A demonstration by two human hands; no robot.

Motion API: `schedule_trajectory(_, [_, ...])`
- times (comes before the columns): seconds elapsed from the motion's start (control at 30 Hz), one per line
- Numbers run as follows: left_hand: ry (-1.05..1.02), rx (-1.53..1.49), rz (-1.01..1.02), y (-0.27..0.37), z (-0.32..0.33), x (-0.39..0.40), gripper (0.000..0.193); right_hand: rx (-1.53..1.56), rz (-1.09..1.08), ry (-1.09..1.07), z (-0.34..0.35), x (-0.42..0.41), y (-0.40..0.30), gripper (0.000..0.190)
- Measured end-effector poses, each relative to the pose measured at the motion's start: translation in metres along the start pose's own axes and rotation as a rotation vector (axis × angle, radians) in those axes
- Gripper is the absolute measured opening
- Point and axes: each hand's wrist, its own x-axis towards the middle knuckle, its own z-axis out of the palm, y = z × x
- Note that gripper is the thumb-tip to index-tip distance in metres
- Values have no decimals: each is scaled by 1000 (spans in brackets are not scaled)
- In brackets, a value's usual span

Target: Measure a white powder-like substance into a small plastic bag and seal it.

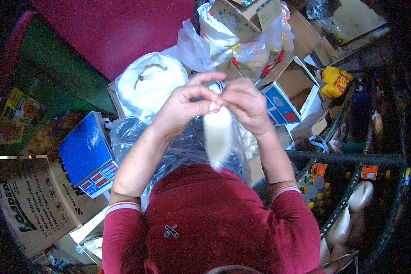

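A small clear plastic bag [218, 137] filled with a white granular or powdery substance hangs in front of my chest, slightly blurred. At its gathered top, the thumb and fingers of my left hand [188, 101] pinch the plastic. My right hand [245, 104] grips the same neck from the other side, fingers curled. Both hands meet there, so the exact twist or knot is hidden. Beyond my left hand stands an open white sack [130, 82] of white contents, with a small object lying inside. Clear plastic sheeting [133, 133] spreads below my forearms.
A blue digital scale [85, 147] is left of my left forearm. A printed cardboard box [30, 202] lies lower left. An open blue-and-white carton [289, 92] stands right. Metal shelving [342, 157] with bottles and filled bags runs along the right side. A white sack [217, 37] stands ahead.
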Motion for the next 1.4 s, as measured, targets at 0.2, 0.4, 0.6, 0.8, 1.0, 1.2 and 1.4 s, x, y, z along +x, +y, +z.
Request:
schedule_trajectory(0.2, [303, -21, -228, -74, -11, -23, 12, 61, 382, 79, 47, -48, 5, 10])
schedule_trajectory(0.4, [328, 894, 55, -86, -2, -24, 15, 588, 880, 319, 69, -70, 21, 6])
schedule_trajectory(0.6, [485, 805, 87, -106, 11, -25, 14, 402, 799, 332, 84, -73, 7, 8])
schedule_trajectory(0.8, [704, 133, -106, -124, 27, -20, 11, -76, 514, 317, 89, -64, 2, 16])
schedule_trajectory(1.0, [830, -119, -154, -123, 36, -16, 11, -204, 415, 321, 93, -61, 9, 14])
schedule_trajectory(1.2, [707, 274, -74, -105, 23, -21, 7, -130, 532, 344, 89, -63, 20, 13])
schedule_trajectory(1.4, [568, 278, -41, -111, 13, -21, 5, -105, 538, 299, 83, -67, 22, 13])
